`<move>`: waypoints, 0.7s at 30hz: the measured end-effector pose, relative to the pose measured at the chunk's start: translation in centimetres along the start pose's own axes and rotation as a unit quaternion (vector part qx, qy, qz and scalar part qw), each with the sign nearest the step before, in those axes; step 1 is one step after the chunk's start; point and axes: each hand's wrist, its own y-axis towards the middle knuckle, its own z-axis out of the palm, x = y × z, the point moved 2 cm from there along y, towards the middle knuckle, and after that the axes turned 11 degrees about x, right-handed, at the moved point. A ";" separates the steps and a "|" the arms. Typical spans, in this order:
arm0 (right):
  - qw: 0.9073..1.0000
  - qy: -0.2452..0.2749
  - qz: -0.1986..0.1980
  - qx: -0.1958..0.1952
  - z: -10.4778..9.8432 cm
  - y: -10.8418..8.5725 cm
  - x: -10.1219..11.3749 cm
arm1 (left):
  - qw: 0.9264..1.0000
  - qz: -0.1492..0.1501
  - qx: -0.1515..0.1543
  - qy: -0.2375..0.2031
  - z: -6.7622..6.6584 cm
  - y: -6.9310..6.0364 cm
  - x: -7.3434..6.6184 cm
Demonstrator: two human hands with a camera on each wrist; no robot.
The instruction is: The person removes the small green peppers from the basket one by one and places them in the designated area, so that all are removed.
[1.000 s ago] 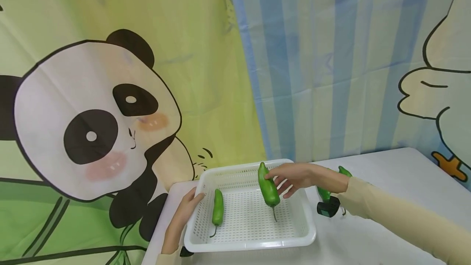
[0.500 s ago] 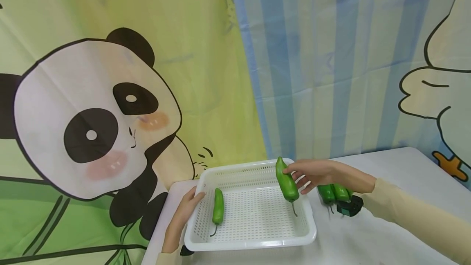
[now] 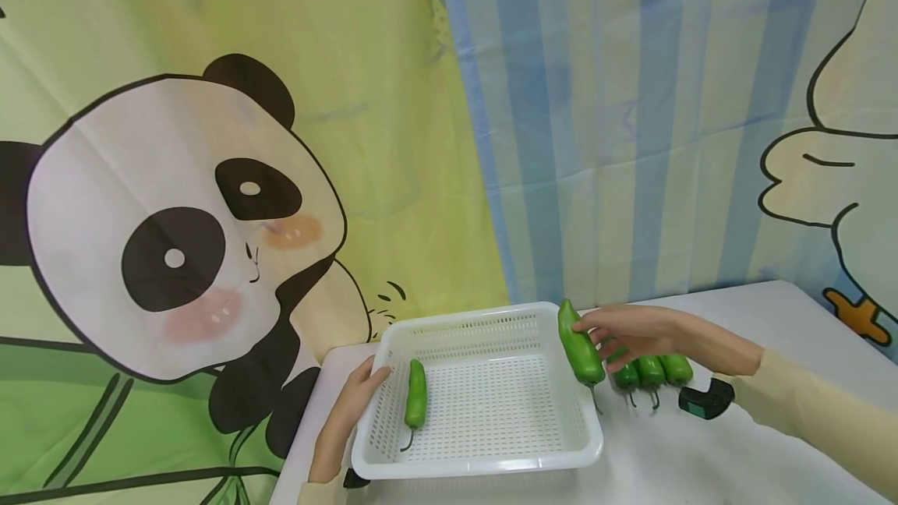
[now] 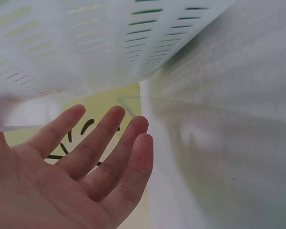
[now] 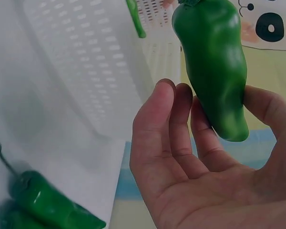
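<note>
My right hand [image 3: 620,333] pinches a green pepper [image 3: 581,345] near its narrow tip, stem hanging down, over the right rim of a white plastic basket [image 3: 477,467]. In the right wrist view, thumb and fingers hold the pepper [image 5: 214,62] on both sides. My left hand [image 3: 358,396] holds the basket's left rim, thumb over the edge. In the left wrist view its fingers [image 4: 117,160] extend outside the basket wall [image 4: 100,43], and the thumb is mostly hidden. Another green pepper [image 3: 416,396] lies inside the basket, on the left.
Several green peppers [image 3: 650,371] lie side by side on the white table [image 3: 758,326], right of the basket and partly behind my right hand. A printed panda curtain [image 3: 393,178] and a striped blue curtain [image 3: 596,178] hang behind the table.
My right hand has carried the pepper rightward, from above the basket's inside to its right rim. The peppers on the table have come into fuller view. My left hand stays on the rim.
</note>
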 end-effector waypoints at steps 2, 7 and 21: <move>1.000 0.002 0.001 -0.001 -0.4 -0.5 -0.4 | 1.000 0.000 0.001 -0.001 0.0 0.0 0.0; 1.000 -0.005 0.016 -0.011 -1.8 -1.8 -1.5 | 1.000 -0.003 -0.006 0.002 0.1 0.0 0.1; 0.995 -0.039 0.066 -0.063 -5.5 -5.1 -4.7 | 1.000 -0.004 -0.010 -0.006 0.1 0.0 0.0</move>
